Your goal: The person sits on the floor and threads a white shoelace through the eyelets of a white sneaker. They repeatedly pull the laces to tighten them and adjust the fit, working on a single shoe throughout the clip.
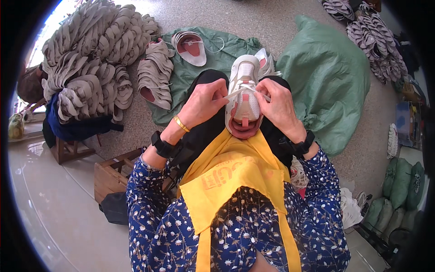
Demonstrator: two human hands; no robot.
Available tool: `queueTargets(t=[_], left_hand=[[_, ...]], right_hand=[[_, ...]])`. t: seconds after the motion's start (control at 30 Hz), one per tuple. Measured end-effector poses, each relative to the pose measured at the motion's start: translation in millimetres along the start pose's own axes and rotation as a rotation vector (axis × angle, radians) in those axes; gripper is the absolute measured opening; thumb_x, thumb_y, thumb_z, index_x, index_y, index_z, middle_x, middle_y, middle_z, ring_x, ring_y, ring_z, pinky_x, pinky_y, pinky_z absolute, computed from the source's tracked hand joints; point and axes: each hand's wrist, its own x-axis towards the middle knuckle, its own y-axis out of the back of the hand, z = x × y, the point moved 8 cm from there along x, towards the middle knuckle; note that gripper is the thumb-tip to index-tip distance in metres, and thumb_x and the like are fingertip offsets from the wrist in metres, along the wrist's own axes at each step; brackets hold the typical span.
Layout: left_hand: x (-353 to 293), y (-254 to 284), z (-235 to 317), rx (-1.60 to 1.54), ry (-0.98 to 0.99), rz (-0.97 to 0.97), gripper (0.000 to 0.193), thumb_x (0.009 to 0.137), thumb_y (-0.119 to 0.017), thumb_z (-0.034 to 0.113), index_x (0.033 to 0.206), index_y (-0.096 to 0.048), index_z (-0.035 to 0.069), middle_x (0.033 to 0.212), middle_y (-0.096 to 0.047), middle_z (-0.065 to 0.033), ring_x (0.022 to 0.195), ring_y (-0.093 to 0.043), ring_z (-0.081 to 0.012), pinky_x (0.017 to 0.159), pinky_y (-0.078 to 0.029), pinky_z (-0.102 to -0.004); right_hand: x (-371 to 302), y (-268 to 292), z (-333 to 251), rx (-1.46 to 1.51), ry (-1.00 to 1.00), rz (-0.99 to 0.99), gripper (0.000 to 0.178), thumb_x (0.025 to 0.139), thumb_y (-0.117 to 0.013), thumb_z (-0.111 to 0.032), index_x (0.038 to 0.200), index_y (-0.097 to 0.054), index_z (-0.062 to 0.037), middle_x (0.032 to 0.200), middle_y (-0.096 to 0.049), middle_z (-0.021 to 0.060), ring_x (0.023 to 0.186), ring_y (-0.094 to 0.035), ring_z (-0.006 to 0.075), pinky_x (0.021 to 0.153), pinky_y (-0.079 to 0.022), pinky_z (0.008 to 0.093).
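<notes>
A white and beige sneaker upper (245, 70) with pink trim rests between my knees, its toe pointing away and its pink collar nearest me. My left hand (206, 103) is closed in a pinch on one end of a flat white shoelace (235, 93), at the upper's left side. Opposite it, my right hand (277, 103) pinches the lace's other part at the right edge. Between the hands, the lace runs across the top of the tongue. Whether the upper has a sole underneath cannot be seen.
A green woven sheet (217, 50) lies ahead, with a loose upper (192, 50) on it. Beside it is a stack of uppers (155, 75), and a large heap of uppers (95, 50) rises at left. A full green sack (328, 81) stands at right. A wooden stool (111, 179) is near my left elbow.
</notes>
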Motion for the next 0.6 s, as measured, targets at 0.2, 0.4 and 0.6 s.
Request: queueTargets(t=[0.2,0.4,0.6], left_hand=[[6.9,8.9,5.3,0.080,-0.040,0.086,0.017,0.088,-0.072,0.007,0.088,-0.058,-0.001,0.068,-0.059,-0.0077,0.058,-0.053,-0.0140,0.057,-0.046,-0.0317],[2.6,8.3,32.5,0.169,-0.242,0.097,0.012,0.089,-0.066,0.002,0.091,-0.055,0.000,0.075,-0.058,-0.0133,0.064,-0.059,-0.0289,0.059,-0.048,-0.0375],[-3.5,2.7,63.8,0.427,-0.452,0.147,0.013,0.090,-0.066,0.004,0.098,-0.055,0.003,0.085,-0.057,-0.0133,0.080,-0.062,-0.0361,0.065,-0.051,-0.0443]], right_hand=[[11.5,-4.1,-8.0,-0.116,0.157,-0.009,0.013,0.088,-0.071,-0.006,0.096,-0.062,-0.0024,0.094,-0.068,0.0153,0.083,-0.069,0.0366,0.069,-0.055,0.0438],[22.0,2.0,0.8,-0.116,0.170,-0.028,0.009,0.089,-0.069,-0.006,0.095,-0.063,-0.0024,0.092,-0.067,0.0158,0.085,-0.068,0.0384,0.073,-0.055,0.0462],[25.6,-5.4,-5.4,-0.115,0.239,-0.121,0.009,0.088,-0.068,-0.006,0.094,-0.063,-0.0013,0.089,-0.066,0.0167,0.084,-0.068,0.0397,0.074,-0.055,0.0479]])
